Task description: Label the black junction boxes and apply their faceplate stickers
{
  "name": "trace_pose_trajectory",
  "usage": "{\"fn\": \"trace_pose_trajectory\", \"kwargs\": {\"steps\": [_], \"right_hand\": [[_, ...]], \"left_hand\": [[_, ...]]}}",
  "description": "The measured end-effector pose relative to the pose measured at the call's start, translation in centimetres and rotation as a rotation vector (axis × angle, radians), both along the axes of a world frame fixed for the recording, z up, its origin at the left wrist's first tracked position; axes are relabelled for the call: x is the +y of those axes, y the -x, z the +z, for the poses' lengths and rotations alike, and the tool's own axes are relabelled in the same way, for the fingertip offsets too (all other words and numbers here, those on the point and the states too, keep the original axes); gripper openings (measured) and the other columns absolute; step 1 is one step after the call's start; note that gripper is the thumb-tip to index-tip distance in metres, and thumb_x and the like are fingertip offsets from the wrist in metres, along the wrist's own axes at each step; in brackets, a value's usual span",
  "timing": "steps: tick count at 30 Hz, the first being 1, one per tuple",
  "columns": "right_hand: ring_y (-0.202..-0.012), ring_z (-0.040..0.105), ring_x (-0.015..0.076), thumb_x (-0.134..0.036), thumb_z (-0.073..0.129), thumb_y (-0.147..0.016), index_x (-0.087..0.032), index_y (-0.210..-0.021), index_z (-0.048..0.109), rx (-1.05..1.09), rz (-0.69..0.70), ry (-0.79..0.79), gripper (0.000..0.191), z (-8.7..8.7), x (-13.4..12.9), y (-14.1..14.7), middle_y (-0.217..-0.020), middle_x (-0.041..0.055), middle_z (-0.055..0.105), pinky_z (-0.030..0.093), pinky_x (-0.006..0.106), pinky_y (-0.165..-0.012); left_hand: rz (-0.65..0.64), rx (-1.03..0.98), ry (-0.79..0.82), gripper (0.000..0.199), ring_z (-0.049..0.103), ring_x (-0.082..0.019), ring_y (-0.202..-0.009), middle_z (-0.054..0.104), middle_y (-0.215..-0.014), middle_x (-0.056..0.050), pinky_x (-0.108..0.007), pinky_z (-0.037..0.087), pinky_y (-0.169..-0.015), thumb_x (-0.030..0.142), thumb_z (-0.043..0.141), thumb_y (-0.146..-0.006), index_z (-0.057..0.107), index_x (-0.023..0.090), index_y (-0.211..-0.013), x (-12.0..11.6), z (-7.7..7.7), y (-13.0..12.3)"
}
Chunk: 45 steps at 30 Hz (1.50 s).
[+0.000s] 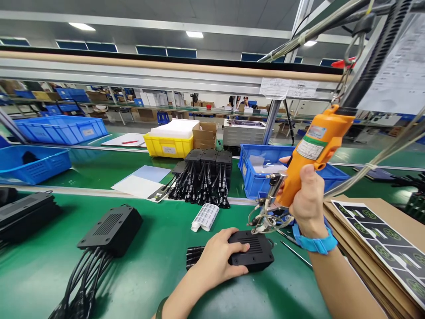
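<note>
My left hand (221, 254) grips a black ribbed box (254, 251) lying on the green bench, thumb on its near side and fingers over its top. A bundle of black cable ends (194, 257) pokes out to the left of it. My right hand (309, 201), with a blue wrist strap (315, 239), is wrapped round an orange electric screwdriver (314, 148) that hangs from a cable. The tool tilts down to the left, above the box. Its tip is hard to make out among thin looped wires (268, 217).
Another black box with cables (111, 230) lies to the left. Several cabled boxes (209, 161) are stacked at the back beside a blue bin (247, 177). A label roll (206, 217) sits mid-bench. Cardboard with printed sheets (381, 239) lies right, near a thin metal rod (297, 254).
</note>
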State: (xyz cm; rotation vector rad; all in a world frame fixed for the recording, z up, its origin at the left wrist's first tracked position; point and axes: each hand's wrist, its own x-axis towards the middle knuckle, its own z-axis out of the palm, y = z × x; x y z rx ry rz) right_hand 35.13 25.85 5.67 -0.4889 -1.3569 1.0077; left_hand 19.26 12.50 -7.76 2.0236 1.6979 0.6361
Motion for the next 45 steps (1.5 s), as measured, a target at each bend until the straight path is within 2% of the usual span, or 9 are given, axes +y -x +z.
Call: {"fn": "trace_pose_trajectory", "kwargs": {"steps": [8,12,19,25,28,34,37,40,45], "right_hand": [[-0.046,0.055,0.0131,-0.060,0.050,-0.089,-0.021,-0.106,0.066,0.004,0.022,-0.008,0.046,-0.2,-0.1,0.3,-0.062,-0.0008,0.055,0.049,0.028,-0.043],[-0.043,0.051,0.0116,-0.061,0.046,-0.090,-0.020,-0.108,0.063,-0.006,0.049,-0.004,0.047,-0.7,0.1,0.2,-0.062,-0.0014,0.054,0.042,0.023,-0.034],[-0.038,0.046,0.0106,-0.066,0.051,-0.085,-0.020,-0.091,0.064,0.004,-0.010,0.029,0.049,-2.1,0.4,-0.1,-0.062,-0.0007,0.052,0.043,0.025,-0.034],[-0.039,0.044,0.0110,-0.070,0.051,-0.081,-0.019,-0.093,0.064,0.051,0.043,0.016,0.054,-2.7,-0.2,-0.4,-0.063,-0.0003,0.051,0.042,0.025,-0.034],[-0.038,0.044,0.0127,-0.067,0.052,-0.082,-0.020,-0.098,0.067,0.068,0.046,0.000,0.052,-1.6,-1.1,-0.8,-0.060,0.0005,0.052,0.037,0.025,-0.030],[-0.037,0.045,0.0135,-0.065,0.048,-0.086,-0.016,-0.108,0.070,0.069,-0.166,-0.110,0.058,4.3,-3.3,-2.0,-0.059,0.0020,0.051,0.034,0.026,-0.028],[-0.040,0.047,0.0136,-0.065,0.044,-0.088,-0.017,-0.108,0.070,0.062,-0.140,-0.088,0.058,5.6,-4.1,-2.2,-0.061,0.0027,0.051,0.038,0.026,-0.030],[-0.040,0.048,0.0143,-0.067,0.044,-0.087,-0.016,-0.109,0.069,0.020,-0.119,-0.049,0.061,4.6,-4.4,-2.2,-0.060,0.0028,0.052,0.038,0.026,-0.030],[-0.036,0.046,0.0124,-0.062,0.046,-0.089,-0.021,-0.116,0.065,0.002,-0.046,0.072,0.054,0.8,-4.3,-2.1,-0.062,0.0006,0.054,0.036,0.025,-0.027]], "left_hand": [[-0.002,0.006,0.005,0.054,0.048,-0.027,-0.126,0.043,-0.141,-0.007,-0.042,0.041,-0.108,0.041,0.083,-0.067,0.065,0.037,-0.118,0.0,0.1,0.0],[-0.005,0.003,-0.002,0.055,0.047,-0.027,-0.126,0.042,-0.142,-0.006,-0.043,0.040,-0.108,0.042,0.084,-0.067,0.065,0.038,-0.119,0.1,0.0,0.1],[-0.006,0.002,-0.014,0.055,0.047,-0.028,-0.127,0.043,-0.141,-0.006,-0.045,0.040,-0.108,0.044,0.084,-0.066,0.065,0.038,-0.118,0.0,-0.3,0.0],[-0.016,0.010,-0.045,0.055,0.048,-0.029,-0.125,0.044,-0.140,-0.006,-0.047,0.042,-0.106,0.045,0.084,-0.066,0.066,0.036,-0.118,0.2,-0.4,0.2],[-0.015,0.015,-0.049,0.055,0.048,-0.029,-0.124,0.045,-0.139,-0.006,-0.047,0.042,-0.107,0.044,0.084,-0.066,0.066,0.035,-0.117,0.1,-0.2,0.2],[-0.015,0.007,-0.062,0.053,0.048,-0.028,-0.125,0.044,-0.140,-0.007,-0.045,0.043,-0.107,0.040,0.084,-0.068,0.066,0.034,-0.118,-0.2,0.0,0.1],[-0.014,0.010,-0.059,0.052,0.049,-0.028,-0.124,0.044,-0.140,-0.008,-0.044,0.044,-0.106,0.038,0.083,-0.069,0.066,0.033,-0.118,-0.1,-0.1,0.0],[-0.014,0.014,-0.063,0.052,0.048,-0.028,-0.124,0.044,-0.140,-0.008,-0.044,0.044,-0.106,0.039,0.083,-0.069,0.067,0.032,-0.118,0.0,0.0,0.0],[-0.016,0.009,-0.048,0.050,0.049,-0.028,-0.123,0.044,-0.140,-0.008,-0.045,0.043,-0.105,0.038,0.083,-0.069,0.068,0.032,-0.116,0.0,0.2,0.0]]}}
